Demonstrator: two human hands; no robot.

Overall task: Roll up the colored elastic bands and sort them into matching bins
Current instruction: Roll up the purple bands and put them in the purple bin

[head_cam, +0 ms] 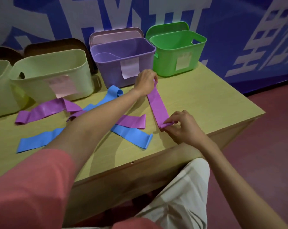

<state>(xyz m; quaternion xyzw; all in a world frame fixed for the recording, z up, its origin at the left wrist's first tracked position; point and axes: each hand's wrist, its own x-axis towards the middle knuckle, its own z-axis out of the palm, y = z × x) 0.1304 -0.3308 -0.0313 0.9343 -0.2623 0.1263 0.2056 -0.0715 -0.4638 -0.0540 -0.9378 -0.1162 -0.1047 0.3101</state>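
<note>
Fingers of the right hand (181, 125) pinch the near end of a purple band (158, 106), where a first small roll is forming, while the left hand (144, 82) grips the far end just in front of the purple bin (123, 63); judging by the straight strip, the left keeps it taut and flat on the table (206, 100) so the roll starts tight. That bin, open behind the band, looks like its destination. To the right of the purple bin stands a green bin (176, 53); to its left, a pale yellow bin (52, 75), with another pale bin cut off by the frame edge. Left of the stretched band, under the left forearm, lie loose purple bands (40, 111) and blue bands (131, 136), crossed over one another, and a half-curled blue one (115, 92) sits near the purple bin's front. None blocks the rolling path, though no blue bin is visible.
</note>
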